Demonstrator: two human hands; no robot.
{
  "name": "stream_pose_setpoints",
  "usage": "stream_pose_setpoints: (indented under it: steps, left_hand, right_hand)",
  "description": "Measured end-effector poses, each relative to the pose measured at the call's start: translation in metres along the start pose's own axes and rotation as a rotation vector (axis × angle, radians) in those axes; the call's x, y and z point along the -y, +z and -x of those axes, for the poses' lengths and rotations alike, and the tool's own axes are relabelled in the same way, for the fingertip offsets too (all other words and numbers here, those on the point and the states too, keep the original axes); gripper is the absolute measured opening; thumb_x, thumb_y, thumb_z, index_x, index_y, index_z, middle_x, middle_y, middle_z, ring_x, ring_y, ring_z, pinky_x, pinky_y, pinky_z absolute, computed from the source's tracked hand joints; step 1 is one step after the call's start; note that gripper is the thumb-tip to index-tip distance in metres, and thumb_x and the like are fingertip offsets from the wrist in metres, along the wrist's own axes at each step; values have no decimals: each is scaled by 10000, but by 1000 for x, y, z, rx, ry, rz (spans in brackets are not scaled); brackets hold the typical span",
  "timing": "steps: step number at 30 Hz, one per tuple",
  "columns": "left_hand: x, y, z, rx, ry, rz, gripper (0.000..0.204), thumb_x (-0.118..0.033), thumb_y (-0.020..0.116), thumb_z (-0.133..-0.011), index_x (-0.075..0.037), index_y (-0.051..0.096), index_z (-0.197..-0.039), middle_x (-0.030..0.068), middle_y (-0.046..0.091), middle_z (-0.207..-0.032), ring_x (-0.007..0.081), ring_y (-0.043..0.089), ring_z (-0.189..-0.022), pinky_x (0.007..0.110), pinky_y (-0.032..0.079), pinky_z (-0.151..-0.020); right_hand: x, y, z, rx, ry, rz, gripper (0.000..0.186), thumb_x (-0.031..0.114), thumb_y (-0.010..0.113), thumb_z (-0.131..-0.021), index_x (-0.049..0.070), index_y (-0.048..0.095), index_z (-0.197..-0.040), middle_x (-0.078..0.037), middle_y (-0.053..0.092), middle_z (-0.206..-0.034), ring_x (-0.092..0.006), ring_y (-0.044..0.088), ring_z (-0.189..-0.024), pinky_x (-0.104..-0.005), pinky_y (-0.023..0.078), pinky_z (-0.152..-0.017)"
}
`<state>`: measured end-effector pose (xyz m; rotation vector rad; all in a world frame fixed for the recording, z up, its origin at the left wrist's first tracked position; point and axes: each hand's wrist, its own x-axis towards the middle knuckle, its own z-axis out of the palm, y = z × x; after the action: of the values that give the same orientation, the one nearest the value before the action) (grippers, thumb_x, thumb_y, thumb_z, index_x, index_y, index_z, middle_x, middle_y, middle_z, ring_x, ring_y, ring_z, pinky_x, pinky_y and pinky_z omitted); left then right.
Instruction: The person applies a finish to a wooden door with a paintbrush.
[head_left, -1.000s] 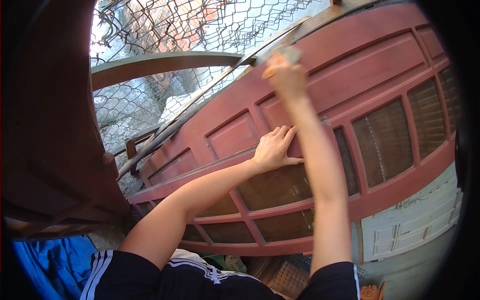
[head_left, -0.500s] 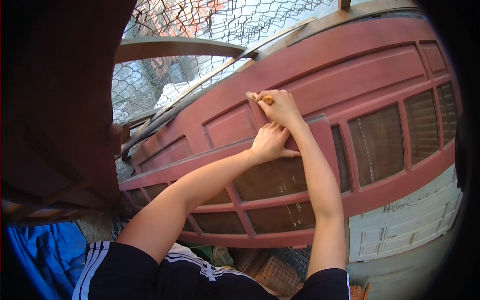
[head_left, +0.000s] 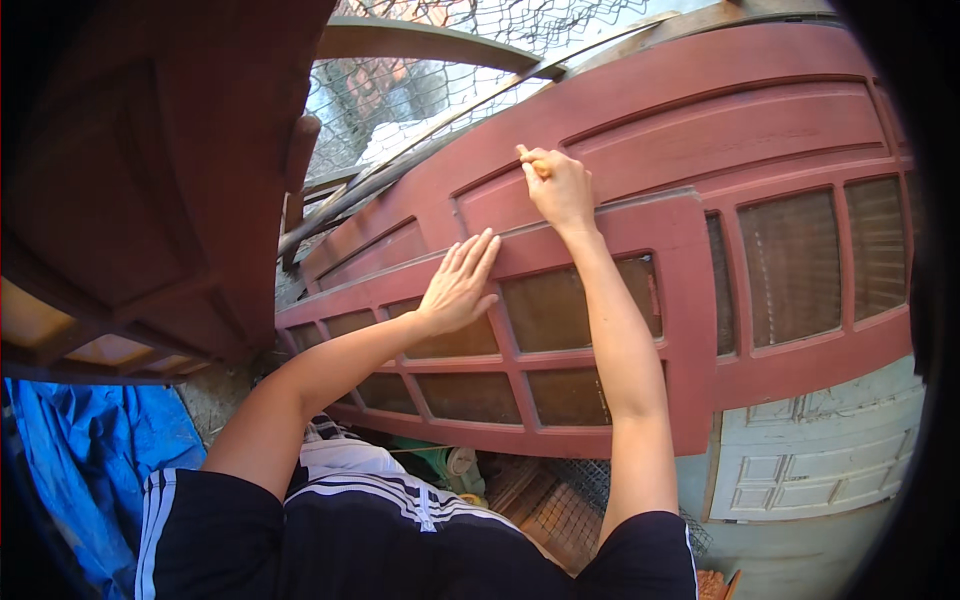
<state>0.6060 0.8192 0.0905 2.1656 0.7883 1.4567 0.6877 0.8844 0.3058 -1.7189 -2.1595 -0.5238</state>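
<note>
My right hand (head_left: 562,192) is closed around a small brush (head_left: 542,168) with an orange wooden handle, its tip over the rear door. This brownish-red rear door (head_left: 720,125) has recessed panels and glass panes and leans on its side. In front of it stands a second red paneled door (head_left: 688,330) with dark glass panes, and my right forearm crosses over it. My left hand (head_left: 460,285) is spread with fingers stretched out, resting on the upper part of the front door, near its top edge. Nothing is in it.
Another dark red door (head_left: 120,180) rises close on my left. A blue tarp (head_left: 110,450) lies at lower left. Behind the doors are a curved wooden beam (head_left: 430,45) and a wire fence (head_left: 400,90). An off-white paneled door (head_left: 810,460) stands at lower right.
My left hand has slid left along the front door, away from my right hand. The right hand, still gripping the brush, has also shifted left along the rear door. The view has turned left.
</note>
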Motion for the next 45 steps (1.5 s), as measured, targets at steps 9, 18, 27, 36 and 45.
stream_pose_setpoints:
  steps: [9, 18, 27, 36, 45]
  left_hand:
    - [55, -13, 44, 315, -169, -68, 963, -236, 729, -808, 58, 166, -1532, 263, 233, -1582, 392, 285, -1453, 429, 297, -1189]
    - [61, -11, 43, 316, -229, -13, 989, -230, 745, -789, 75, 162, -1527, 253, 171, -1608, 373, 230, -1484, 410, 363, -1157]
    - [62, -12, 52, 380, -309, 19, 1050, -235, 765, -782, 75, 102, -1536, 257, 88, -1623, 383, 168, -1504, 412, 361, -1161]
    - [77, -4, 57, 382, -322, 27, 1111, -233, 779, -765, 67, 46, -1545, 266, 37, -1627, 380, 125, -1515, 421, 372, -1151]
    - [71, 2, 42, 472, -258, 25, 1146, -248, 801, -738, 75, 52, -1543, 287, 117, -1610, 394, 149, -1507, 434, 325, -1175]
  right_hand:
    - [3, 117, 16, 241, 98, -145, 144, 214, 671, -821, 137, 759, -904, -148, 723, -854, -340, 708, -841, -436, 564, -785]
    - [4, 187, 10, 473, -44, 143, 215, 229, 637, -911, 40, 738, -895, -230, 711, -882, -398, 702, -889, -475, 572, -781]
    - [22, 183, 8, 405, 140, 198, 205, 207, 634, -890, 44, 757, -883, -252, 710, -864, -407, 712, -864, -477, 575, -782]
    - [7, 218, 16, -16, 17, -228, 177, 151, 584, -912, 63, 737, -927, -211, 711, -831, -399, 700, -762, -470, 561, -684]
    - [1, 230, 41, 193, 59, -161, 162, 201, 634, -844, 171, 775, -917, -123, 736, -894, -321, 718, -853, -434, 578, -776]
